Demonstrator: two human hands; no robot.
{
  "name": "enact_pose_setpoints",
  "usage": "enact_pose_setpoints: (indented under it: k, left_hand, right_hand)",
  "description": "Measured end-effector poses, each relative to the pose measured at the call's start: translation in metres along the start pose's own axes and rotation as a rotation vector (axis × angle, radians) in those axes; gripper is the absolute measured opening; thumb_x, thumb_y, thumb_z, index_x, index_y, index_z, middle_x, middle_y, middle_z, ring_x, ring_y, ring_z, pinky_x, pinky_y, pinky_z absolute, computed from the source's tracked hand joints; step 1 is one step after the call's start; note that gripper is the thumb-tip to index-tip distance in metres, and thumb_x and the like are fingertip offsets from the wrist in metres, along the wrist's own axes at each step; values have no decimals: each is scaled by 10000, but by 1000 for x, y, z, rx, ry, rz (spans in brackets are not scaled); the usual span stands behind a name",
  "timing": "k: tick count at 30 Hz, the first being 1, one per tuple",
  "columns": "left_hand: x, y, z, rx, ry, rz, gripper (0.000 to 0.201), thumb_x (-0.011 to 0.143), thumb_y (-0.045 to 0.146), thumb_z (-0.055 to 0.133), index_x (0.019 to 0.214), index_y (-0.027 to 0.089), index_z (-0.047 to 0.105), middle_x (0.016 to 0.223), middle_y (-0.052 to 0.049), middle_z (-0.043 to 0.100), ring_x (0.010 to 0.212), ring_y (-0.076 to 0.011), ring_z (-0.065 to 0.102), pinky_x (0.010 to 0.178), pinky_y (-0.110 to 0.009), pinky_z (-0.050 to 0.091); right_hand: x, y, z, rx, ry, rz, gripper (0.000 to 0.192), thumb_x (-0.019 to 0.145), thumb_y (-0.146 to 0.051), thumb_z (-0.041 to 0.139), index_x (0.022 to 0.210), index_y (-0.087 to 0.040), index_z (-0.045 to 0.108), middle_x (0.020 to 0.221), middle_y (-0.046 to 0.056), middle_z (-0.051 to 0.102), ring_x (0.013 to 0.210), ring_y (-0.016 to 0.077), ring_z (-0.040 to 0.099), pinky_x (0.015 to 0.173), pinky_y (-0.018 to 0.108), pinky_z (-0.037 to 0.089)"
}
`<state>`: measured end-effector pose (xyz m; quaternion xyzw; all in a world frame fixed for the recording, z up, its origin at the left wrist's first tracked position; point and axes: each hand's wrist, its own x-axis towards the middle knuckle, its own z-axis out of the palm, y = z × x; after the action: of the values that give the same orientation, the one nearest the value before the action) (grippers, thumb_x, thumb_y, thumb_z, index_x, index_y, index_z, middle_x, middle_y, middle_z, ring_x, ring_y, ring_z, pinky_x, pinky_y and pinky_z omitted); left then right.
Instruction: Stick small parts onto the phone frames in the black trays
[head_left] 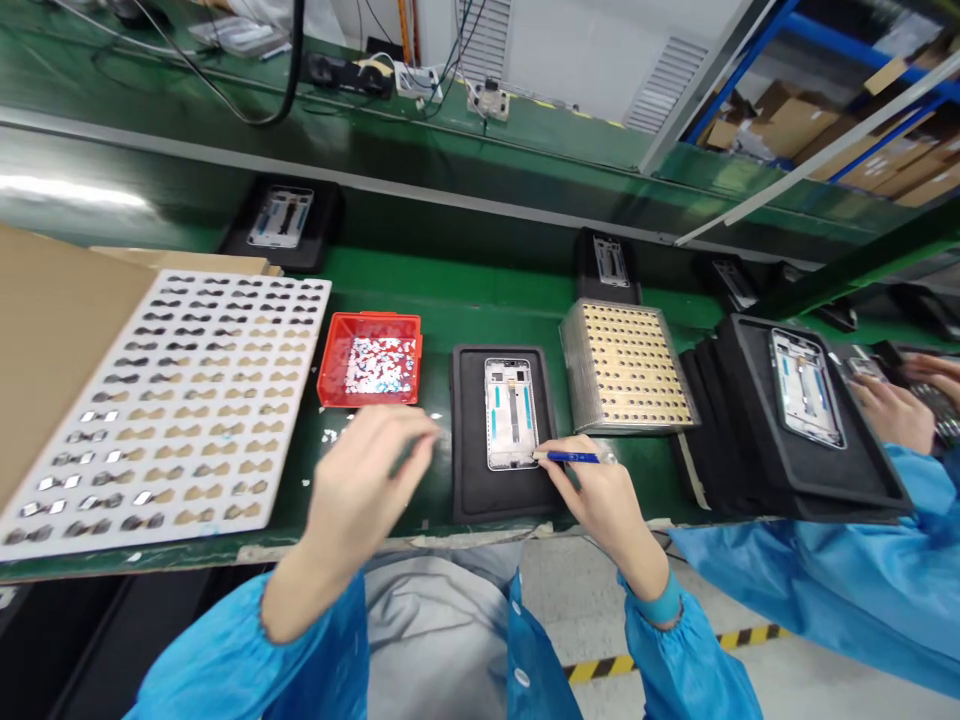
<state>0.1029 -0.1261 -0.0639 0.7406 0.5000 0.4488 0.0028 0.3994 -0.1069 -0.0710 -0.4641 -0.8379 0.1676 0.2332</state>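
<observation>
My right hand (600, 495) is closed around a slim blue pen-shaped tool (574, 457), its tip at the lower right edge of a silver phone frame (504, 415). The frame, with blue strips and a dark ribbon inside, lies on a black foam tray (469, 490). Blurred by motion, my left hand (367, 465) hovers left of that tray, thumb and forefinger towards it; whether they pinch anything is unclear. Just beyond this hand stands a red bin (326, 375) of small white pieces, a few of them scattered on the green bench (487, 290).
On the left lies a white sheet (259, 490) with rows of dark parts and tan backings. A stack of clear trays (637, 365) stands right of the foam tray, then stacked black trays (795, 470) beside a co-worker's hand (892, 410). More frames on trays sit behind.
</observation>
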Motion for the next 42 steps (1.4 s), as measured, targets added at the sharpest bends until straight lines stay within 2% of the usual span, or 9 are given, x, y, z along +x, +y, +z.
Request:
enact_pose_setpoints:
  k: [3, 7, 13, 20, 25, 29, 32, 37, 42]
  left_hand:
    - [-11, 17, 22, -122, -170, 46, 166, 1105, 132, 539, 1075, 213, 681, 1011, -33, 771, 954, -190, 716, 890, -315, 562]
    - [-23, 27, 47, -152, -336, 146, 232, 1103, 122, 478, 1097, 188, 701, 1028, -58, 759, 969, -212, 688, 850, -330, 555]
    - [-22, 27, 62, -75, -343, 114, 223, 1086, 119, 497, 1131, 189, 705, 1051, -72, 747, 1004, -231, 665, 868, -356, 546]
    - [-26, 33, 83, 2, -436, 270, 377, 1007, 79, 515, 1346, 104, 678, 1124, -131, 734, 1081, -275, 673, 923, -408, 566]
    - [-37, 35, 87, 80, -512, 297, 496, 980, 100, 526, 1467, 93, 620, 1298, -177, 716, 1229, -306, 652, 1094, -465, 522]
    - [-35, 37, 85, 145, -557, 356, 472, 986, 116, 538, 1448, 68, 621, 1241, -160, 728, 1241, -302, 652, 1121, -447, 511]
    - [-34, 36, 86, 137, -526, 368, 425, 1007, 134, 545, 1417, 60, 631, 1212, -156, 734, 1216, -288, 657, 1110, -421, 506]
    - [-30, 35, 86, 72, -576, 309, 491, 1014, 185, 624, 1489, 66, 593, 1275, -170, 715, 1255, -284, 646, 1153, -412, 470]
    - [-16, 36, 82, -36, -679, 260, 256, 1043, 236, 636, 1246, 119, 739, 1214, -129, 749, 1202, -264, 699, 1068, -383, 575]
  right_hand:
    - [2, -2, -2, -41, -33, -32, 267, 1157, -299, 512, 1145, -244, 772, 1051, 100, 832, 967, 259, 780, 848, 366, 650]
    - [1, -5, 0, -127, -30, -50, 265, 1165, -276, 491, 1126, -240, 751, 1024, 96, 818, 912, 251, 758, 779, 340, 613]
    - [3, -4, 1, -148, -32, -89, 273, 1173, -260, 458, 1120, -219, 723, 1017, 102, 804, 914, 263, 742, 781, 358, 607]
    - [5, -4, 1, -60, -37, -5, 242, 1147, -273, 518, 1098, -249, 754, 1018, 106, 812, 932, 282, 758, 770, 368, 627]
    - [2, -4, 5, 149, 37, 120, 239, 1125, -344, 575, 1072, -258, 792, 1037, 99, 836, 957, 282, 790, 856, 403, 661]
    - [-4, -5, 6, 355, 175, 350, 211, 1071, -399, 660, 1073, -242, 802, 1065, 86, 855, 864, 249, 817, 810, 365, 684]
    - [-9, -6, 7, 412, 261, 427, 205, 1031, -414, 714, 1031, -232, 807, 1041, 87, 860, 865, 253, 831, 817, 364, 698]
    - [-11, -19, 3, 346, 325, 354, 199, 1037, -415, 722, 1000, -244, 817, 979, 72, 858, 851, 254, 831, 782, 350, 707]
    - [9, -70, 1, 271, 241, 137, 157, 1065, -373, 710, 1123, -302, 838, 1030, 60, 847, 912, 260, 823, 847, 346, 692]
